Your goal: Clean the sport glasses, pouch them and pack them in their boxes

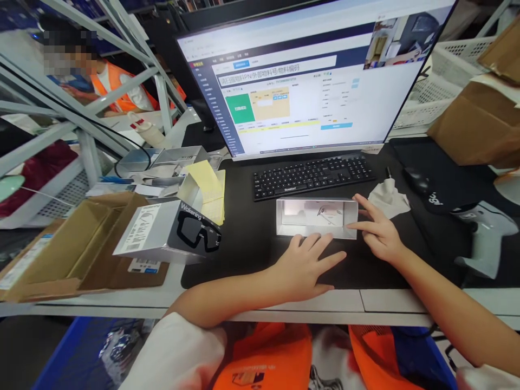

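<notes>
So the open box (286,231) lies longways to the near edge of the desk (341,299), just past the spread, empty left hand (306,271), right hand (377,230), fingers parted, seemingly just touching its right end.

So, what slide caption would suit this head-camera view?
Right fingers at one end of an open box, left fingers by its near side, monitor lit beyond.

Even, moderately bright indoor light; the wide, flat, black-framed monitor (300,132) glows brightest, its small text smeared. Wide-angle distortion stretches the edges; the background co-worker in an orange vest (116,86) looks soft, the head pixelated.
</notes>
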`<state>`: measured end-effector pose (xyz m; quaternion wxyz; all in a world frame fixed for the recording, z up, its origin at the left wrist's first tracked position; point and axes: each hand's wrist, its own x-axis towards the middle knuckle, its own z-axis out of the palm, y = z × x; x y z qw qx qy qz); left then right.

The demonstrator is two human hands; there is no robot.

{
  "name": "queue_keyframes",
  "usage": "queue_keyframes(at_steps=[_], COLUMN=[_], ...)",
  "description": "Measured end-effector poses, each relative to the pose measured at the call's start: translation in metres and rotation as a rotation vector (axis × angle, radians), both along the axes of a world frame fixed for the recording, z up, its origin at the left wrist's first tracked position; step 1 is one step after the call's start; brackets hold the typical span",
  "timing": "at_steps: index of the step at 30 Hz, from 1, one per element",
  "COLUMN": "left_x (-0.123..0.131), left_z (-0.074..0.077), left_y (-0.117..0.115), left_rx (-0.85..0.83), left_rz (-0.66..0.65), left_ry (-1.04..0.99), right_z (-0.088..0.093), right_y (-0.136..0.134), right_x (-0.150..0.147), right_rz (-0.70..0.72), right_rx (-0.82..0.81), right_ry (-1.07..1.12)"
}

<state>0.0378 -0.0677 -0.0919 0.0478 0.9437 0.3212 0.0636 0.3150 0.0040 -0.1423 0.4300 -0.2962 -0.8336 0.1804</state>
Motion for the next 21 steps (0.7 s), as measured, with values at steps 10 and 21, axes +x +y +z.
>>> queue_keyframes(at_steps=[10, 21], left_x=[-0.002, -0.001], left_z=[-0.002, 0.002], left_y=[0.001, -0.004], left_rx=[-0.003, 0.018], left_rz=[-0.016, 0.116], left_ry=[-0.035, -0.138], right_z=[0.004, 0.031], right_y=[0.012, -0.027], right_x=[0.01, -0.021], right_rz=[-0.402, 0.054], right_rx=[-0.23, -0.687], right_ry=[0.008, -0.507])
